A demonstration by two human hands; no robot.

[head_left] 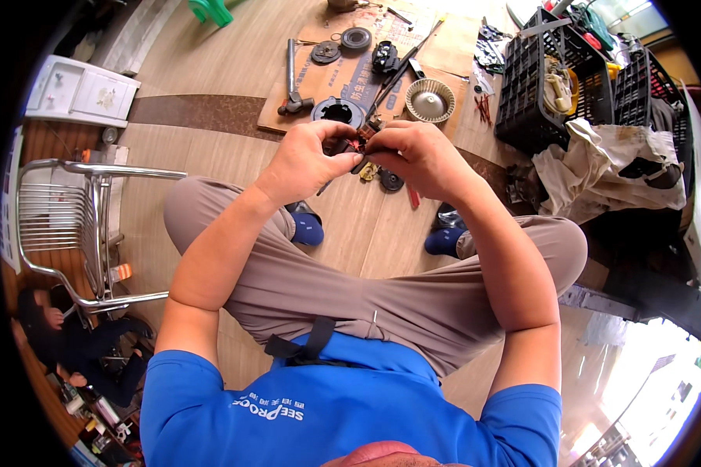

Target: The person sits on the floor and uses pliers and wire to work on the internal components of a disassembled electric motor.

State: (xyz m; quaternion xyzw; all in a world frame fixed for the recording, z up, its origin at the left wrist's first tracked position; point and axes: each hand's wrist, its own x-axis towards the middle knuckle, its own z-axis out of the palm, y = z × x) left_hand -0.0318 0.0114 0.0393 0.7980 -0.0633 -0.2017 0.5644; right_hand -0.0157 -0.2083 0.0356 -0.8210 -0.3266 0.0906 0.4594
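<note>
Above the floor between my knees, both hands meet at a small dark part (362,142) with copper-coloured and red bits. My left hand (304,159) pinches it from the left with thumb and forefinger. From the right, my right hand (428,159) has its fingers closed on the same part. The fingers cover most of it, so its exact kind is unclear. Just beyond them lies a black ring-shaped housing (319,111). A metal fan wheel (430,101) rests to its right. Below the hands are a dark round piece (392,180) and a red-handled tool (414,199).
Flattened cardboard (459,31) carries a hammer (291,66), black discs (356,38) and a black plastic part (384,57). Black crates (522,97) and a crumpled cloth (592,171) stand right. A metal chair (93,167) and another person (93,350) are left.
</note>
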